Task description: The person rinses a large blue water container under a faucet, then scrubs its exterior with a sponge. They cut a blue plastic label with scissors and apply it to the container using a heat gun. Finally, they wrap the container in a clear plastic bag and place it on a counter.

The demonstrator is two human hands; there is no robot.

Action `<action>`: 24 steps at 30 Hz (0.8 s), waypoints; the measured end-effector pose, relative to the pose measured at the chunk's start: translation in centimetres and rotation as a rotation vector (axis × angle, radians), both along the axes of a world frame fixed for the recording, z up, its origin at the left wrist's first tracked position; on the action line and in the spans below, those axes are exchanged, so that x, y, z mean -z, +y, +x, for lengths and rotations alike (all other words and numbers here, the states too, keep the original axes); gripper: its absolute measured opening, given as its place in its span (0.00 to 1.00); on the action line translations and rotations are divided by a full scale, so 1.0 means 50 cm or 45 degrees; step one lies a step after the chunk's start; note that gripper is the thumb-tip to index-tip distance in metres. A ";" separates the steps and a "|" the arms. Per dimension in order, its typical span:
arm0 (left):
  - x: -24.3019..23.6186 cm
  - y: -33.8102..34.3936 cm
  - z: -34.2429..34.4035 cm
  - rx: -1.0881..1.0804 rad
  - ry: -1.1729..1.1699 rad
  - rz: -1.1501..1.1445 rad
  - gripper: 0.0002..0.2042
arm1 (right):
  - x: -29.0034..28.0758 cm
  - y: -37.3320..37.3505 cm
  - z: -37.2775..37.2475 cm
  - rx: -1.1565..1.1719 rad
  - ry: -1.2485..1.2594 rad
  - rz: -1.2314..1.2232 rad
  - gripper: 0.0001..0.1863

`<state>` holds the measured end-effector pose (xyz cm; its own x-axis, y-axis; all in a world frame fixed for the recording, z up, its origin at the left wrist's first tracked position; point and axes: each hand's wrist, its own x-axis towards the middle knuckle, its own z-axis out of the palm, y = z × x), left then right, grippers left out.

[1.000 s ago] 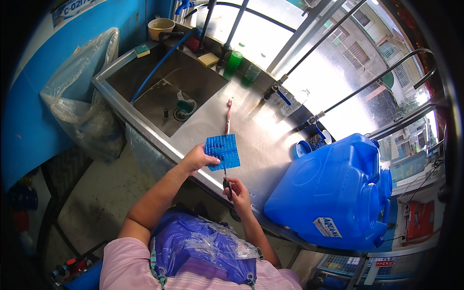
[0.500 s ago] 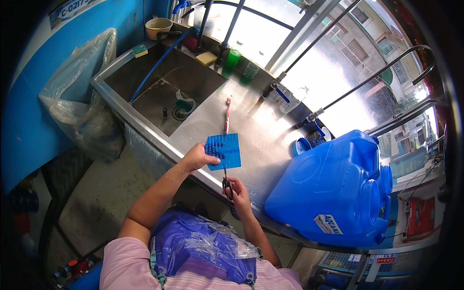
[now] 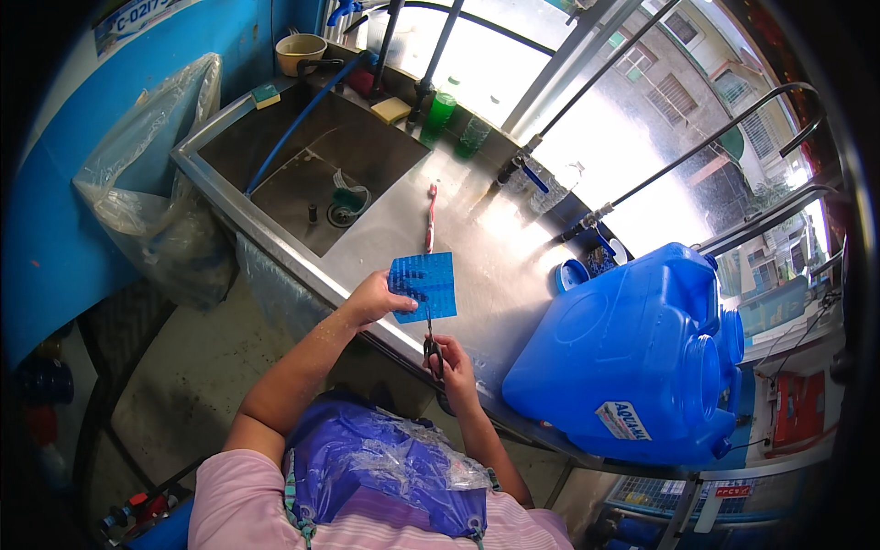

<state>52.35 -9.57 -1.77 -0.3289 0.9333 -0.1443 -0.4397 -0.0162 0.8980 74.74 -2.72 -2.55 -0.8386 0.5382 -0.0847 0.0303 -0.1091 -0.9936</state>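
We pinch the sheet [image 3: 431, 284] in our left hand [image 3: 374, 298] over the surface [image 3: 490, 252] and grip the scissors [image 3: 433, 356] in our right hand [image 3: 455, 363]; any sagging could send the blades toward our fingers.

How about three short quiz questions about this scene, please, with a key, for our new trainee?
1. What does the right hand hold?
2. True or false: a blue hose reaches into the sink.
3. The sheet in the left hand is: A) red; B) yellow; C) blue.

Key: 1. Scissors. 2. True. 3. C.
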 end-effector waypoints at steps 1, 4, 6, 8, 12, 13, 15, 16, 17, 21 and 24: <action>-0.001 0.000 0.001 0.001 -0.006 0.001 0.20 | 0.000 0.000 0.000 -0.003 -0.005 -0.007 0.26; -0.003 0.000 0.005 0.011 0.019 0.012 0.20 | 0.000 -0.002 0.002 0.000 -0.001 -0.005 0.24; -0.003 0.000 0.007 0.019 -0.002 0.034 0.21 | 0.002 -0.002 0.003 0.004 0.014 -0.007 0.23; -0.002 0.000 0.009 0.020 -0.003 0.047 0.21 | 0.003 -0.002 0.004 0.006 0.037 -0.010 0.22; -0.001 -0.001 0.010 0.010 0.015 0.040 0.22 | 0.006 -0.007 0.006 0.021 0.071 0.015 0.21; -0.001 -0.001 0.010 0.013 0.014 0.035 0.22 | 0.006 -0.009 0.007 0.030 0.051 0.020 0.21; -0.002 -0.003 0.010 0.011 0.010 0.046 0.22 | 0.007 -0.013 0.007 0.062 0.061 0.042 0.20; -0.002 -0.003 0.010 0.017 0.007 0.047 0.22 | 0.007 -0.015 0.008 0.068 0.034 0.040 0.21; -0.003 -0.004 0.011 0.015 0.010 0.049 0.21 | 0.008 -0.016 0.008 0.075 0.022 0.042 0.21; -0.005 -0.005 0.018 0.036 0.007 0.033 0.21 | 0.011 -0.015 0.012 0.028 0.118 -0.011 0.22; -0.008 -0.005 0.022 0.056 0.004 0.032 0.22 | 0.015 -0.013 0.012 0.050 0.078 -0.007 0.23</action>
